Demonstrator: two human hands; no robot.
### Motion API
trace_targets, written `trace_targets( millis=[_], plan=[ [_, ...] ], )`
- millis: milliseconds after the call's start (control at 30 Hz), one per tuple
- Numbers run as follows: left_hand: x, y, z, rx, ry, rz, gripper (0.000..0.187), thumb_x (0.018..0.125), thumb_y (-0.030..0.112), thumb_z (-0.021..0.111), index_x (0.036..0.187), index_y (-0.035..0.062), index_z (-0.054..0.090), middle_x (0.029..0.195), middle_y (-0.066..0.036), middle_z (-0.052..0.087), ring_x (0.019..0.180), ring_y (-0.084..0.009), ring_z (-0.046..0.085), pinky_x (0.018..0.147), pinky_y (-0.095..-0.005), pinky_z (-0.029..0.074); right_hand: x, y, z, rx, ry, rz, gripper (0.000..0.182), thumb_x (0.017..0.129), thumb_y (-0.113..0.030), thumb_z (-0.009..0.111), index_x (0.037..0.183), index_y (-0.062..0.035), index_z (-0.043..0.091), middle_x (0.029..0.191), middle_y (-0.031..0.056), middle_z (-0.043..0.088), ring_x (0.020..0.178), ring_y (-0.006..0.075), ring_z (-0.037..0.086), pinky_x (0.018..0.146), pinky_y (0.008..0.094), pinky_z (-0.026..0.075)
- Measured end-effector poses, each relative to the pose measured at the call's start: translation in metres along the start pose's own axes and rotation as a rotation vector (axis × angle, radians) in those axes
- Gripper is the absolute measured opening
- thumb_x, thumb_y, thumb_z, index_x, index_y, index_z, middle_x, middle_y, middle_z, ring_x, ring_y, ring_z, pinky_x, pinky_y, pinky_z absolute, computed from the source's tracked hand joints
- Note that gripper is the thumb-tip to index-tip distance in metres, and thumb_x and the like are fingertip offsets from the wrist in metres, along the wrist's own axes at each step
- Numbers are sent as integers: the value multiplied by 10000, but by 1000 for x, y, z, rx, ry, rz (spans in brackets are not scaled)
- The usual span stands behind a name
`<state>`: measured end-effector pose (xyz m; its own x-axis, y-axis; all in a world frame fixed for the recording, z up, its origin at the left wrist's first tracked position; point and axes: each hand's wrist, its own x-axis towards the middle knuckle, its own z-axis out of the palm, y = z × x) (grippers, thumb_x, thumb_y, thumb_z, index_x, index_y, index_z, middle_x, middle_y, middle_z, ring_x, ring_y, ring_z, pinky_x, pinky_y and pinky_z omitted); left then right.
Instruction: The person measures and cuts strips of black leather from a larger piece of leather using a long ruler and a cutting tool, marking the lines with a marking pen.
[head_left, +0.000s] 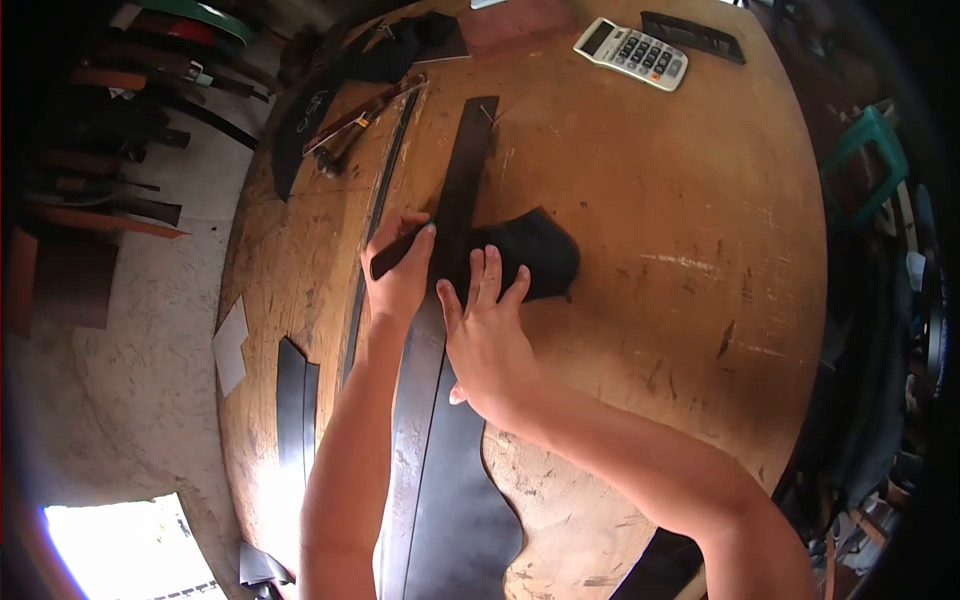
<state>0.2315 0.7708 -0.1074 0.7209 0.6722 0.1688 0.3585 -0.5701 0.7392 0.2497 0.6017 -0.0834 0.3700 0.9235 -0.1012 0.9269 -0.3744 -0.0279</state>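
Note:
A long dark straight bar (467, 165) lies lengthwise over a black sheet (465, 500) with a wavy right edge. The sheet's upper end (540, 252) sticks out to the right of the bar. My left hand (398, 265) is closed around a dark flat tool (393, 255), at the bar's left edge. With fingers spread, my right hand (490, 340) presses flat on the bar and the black sheet. What lies under my palm is hidden.
On the wooden table (680, 260) are a white calculator (632, 54), a dark tray (693, 37), a hammer (333, 160), a thin dark strip (385, 190), black pieces (296, 400) and a white scrap (231, 347). Tools (130, 140) hang at the left wall.

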Motion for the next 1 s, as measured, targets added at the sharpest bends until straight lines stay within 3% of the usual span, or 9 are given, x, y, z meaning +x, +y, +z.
trace_targets(
  millis=[200,300,367,467,667,733,800,867,1000],
  plan=[
    [-2,-8,-1,-43,54,28,163,822,108,693,951,10,686,802,-102,700,728,-152,643,701,-298,499,1,-2,-2,-6,-36,22,1201,639,-667,791,1517,20,344,1493,410,317,1439,516,274,1054,672,365],
    [-23,-11,-12,-21,52,1,187,806,120,697,960,15,683,802,-89,696,734,-142,630,698,-304,494,6,-3,-5,34,-116,44,994,763,-468,753,1554,-49,321,1561,364,247,1463,503,242,1039,702,357],
    [-33,-14,-16,-43,33,-63,190,805,124,699,962,17,682,795,-81,690,729,-136,620,691,-305,490,7,-7,-5,2,-103,58,1269,582,-681,822,1524,14,332,1501,414,300,1449,506,265,1014,678,409],
    [-46,-10,-26,-26,51,-12,179,814,118,696,965,24,683,776,-72,674,707,-121,596,666,-297,479,10,-6,-13,6,-168,53,1292,561,-697,824,1530,-2,328,1513,411,281,1455,502,256,999,677,427],
    [-204,-26,-101,95,-8,-233,125,826,86,719,933,35,681,788,-107,692,690,-140,626,641,-308,485,19,-8,-19,16,-280,87,1282,548,-669,853,1571,-133,297,1605,322,151,1492,484,157,1023,699,395],
    [-268,-60,-132,93,-9,-82,113,832,85,718,932,49,682,780,-113,700,680,-173,643,641,-327,492,22,-11,-16,23,-331,60,1315,504,-686,863,1564,-133,317,1612,330,94,1497,492,111,1039,741,334],
    [-280,-46,-134,82,-8,-145,99,854,50,693,943,33,655,780,-63,642,707,-126,588,649,-290,462,29,-16,20,115,-144,116,1279,494,-736,818,1513,-76,415,1600,363,78,1492,517,79,1096,770,158],
    [-282,-40,-134,19,-17,-241,87,881,15,668,956,21,623,780,-10,576,735,-72,521,663,-239,425,-3,-36,12,-91,-23,-9,1290,528,-799,730,1449,58,445,1532,395,270,1426,537,283,1093,725,249],
    [-280,-43,-136,-25,-37,-239,96,877,23,674,964,21,632,821,-22,621,782,-75,547,697,-235,439,-122,-166,6,-58,-75,-129,1203,659,-823,571,1394,125,477,1482,365,391,1417,551,282,1118,713,205]
  ],
)
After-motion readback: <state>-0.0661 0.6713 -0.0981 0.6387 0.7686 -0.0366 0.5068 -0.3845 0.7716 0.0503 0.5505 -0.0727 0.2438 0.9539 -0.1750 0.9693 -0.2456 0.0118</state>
